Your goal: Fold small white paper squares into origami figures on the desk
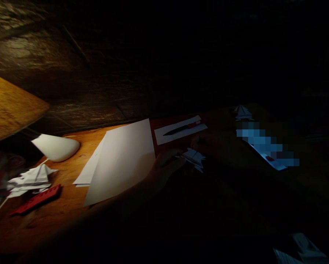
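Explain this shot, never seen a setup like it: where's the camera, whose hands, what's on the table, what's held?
There is no machine here. A person works with bare hands, and the single picture comes from a camera worn on their head, looking forward and down.

The left hand holds a small piece of folded white paper. The right hand is close by, with its fingers at the paper's far edge; it is too dark to tell whether it grips.

On the wooden table, large white sheets lie to the left. Beyond the hands, a knife rests on a white strip. Further left are a crumpled-looking paper and a red object. On the right is a lit, pixelated blue item.
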The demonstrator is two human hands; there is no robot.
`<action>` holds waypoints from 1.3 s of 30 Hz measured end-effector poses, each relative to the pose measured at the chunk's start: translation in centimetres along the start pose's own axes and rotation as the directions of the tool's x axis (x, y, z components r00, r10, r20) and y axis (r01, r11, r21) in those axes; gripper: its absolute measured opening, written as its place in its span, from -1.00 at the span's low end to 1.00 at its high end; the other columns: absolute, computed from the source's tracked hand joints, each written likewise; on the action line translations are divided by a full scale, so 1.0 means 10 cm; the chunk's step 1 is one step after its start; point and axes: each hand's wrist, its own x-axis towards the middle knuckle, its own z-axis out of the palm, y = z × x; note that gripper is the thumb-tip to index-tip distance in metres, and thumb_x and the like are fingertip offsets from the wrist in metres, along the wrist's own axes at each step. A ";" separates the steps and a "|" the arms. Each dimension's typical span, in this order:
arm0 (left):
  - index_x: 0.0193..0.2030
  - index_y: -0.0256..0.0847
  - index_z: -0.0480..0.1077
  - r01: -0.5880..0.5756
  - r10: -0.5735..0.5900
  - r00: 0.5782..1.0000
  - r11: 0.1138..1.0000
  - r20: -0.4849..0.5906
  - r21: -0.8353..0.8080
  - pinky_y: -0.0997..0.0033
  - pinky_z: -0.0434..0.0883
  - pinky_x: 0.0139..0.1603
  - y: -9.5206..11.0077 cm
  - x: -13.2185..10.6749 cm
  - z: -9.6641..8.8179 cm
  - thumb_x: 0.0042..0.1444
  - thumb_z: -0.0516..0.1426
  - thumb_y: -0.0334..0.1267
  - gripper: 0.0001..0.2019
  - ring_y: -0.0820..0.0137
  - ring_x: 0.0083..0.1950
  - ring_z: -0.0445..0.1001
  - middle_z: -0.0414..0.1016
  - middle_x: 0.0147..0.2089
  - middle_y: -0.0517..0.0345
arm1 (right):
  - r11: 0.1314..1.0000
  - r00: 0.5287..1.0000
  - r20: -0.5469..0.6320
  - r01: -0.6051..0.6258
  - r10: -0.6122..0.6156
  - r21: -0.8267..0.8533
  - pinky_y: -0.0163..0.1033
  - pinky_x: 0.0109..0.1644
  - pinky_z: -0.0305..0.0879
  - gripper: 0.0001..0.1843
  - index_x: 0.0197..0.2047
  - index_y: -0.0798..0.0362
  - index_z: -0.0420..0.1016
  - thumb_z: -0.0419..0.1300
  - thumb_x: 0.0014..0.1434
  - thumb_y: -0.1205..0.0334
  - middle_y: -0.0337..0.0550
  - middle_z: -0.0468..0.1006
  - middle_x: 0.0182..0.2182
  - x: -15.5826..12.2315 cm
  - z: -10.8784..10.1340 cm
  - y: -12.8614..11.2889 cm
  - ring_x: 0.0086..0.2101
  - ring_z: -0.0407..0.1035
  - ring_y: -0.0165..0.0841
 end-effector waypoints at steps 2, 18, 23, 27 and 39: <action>-0.15 -0.28 0.59 0.002 -0.003 1.000 0.998 -0.022 -0.064 0.48 0.47 -0.27 -0.01 0.04 -0.03 0.22 0.28 -0.15 -0.78 0.39 -0.28 0.58 0.64 -0.25 0.04 | 0.999 1.000 -0.010 -0.029 0.030 0.031 -0.32 -0.40 0.11 -0.73 -0.22 0.03 0.47 0.31 0.24 0.00 -0.30 0.40 -0.41 -0.03 0.00 -0.05 -0.46 0.24 -0.48; -0.21 -0.39 0.58 0.280 -0.278 0.958 0.835 0.076 -0.473 0.49 0.54 -0.35 -0.08 0.07 -0.01 0.09 0.41 -0.12 -0.68 0.34 -0.33 0.61 0.61 -0.33 -0.03 | 0.993 0.997 -0.065 -0.045 0.052 0.111 -0.34 -0.47 0.16 -0.75 -0.29 0.04 0.48 0.39 0.17 0.07 -0.27 0.51 -0.42 -0.12 0.09 -0.24 -0.51 0.30 -0.50; -0.30 -0.41 0.59 0.254 -0.234 0.967 0.853 0.101 -0.456 0.55 0.57 -0.31 -0.06 0.07 0.01 0.04 0.46 -0.15 -0.68 0.41 -0.32 0.60 0.62 -0.31 -0.01 | 0.992 0.991 -0.117 -0.047 0.061 0.117 -0.35 -0.49 0.11 -0.75 -0.33 0.06 0.46 0.43 0.07 0.14 -0.32 0.48 -0.46 -0.12 0.09 -0.33 -0.54 0.24 -0.53; -0.26 -0.39 0.59 0.236 -0.242 0.969 0.841 0.050 -0.487 0.55 0.58 -0.29 -0.04 0.07 0.01 0.00 0.48 -0.22 -0.71 0.42 -0.33 0.61 0.64 -0.30 0.01 | 0.994 0.988 -0.135 -0.064 0.075 0.086 -0.35 -0.52 0.05 -0.71 -0.35 0.07 0.44 0.45 0.05 0.12 -0.35 0.43 -0.51 -0.13 0.09 -0.38 -0.57 0.19 -0.55; -0.24 -0.36 0.55 0.188 -0.195 0.980 0.848 0.038 -0.496 0.51 0.57 -0.23 -0.06 0.07 -0.01 0.08 0.42 -0.28 -0.78 0.40 -0.28 0.61 0.62 -0.28 0.01 | 0.954 0.985 -0.079 -0.127 0.153 0.271 -0.33 -0.44 0.14 -0.73 -0.31 0.02 0.48 0.43 0.09 0.07 -0.31 0.44 -0.47 -0.11 0.10 -0.25 -0.49 0.28 -0.47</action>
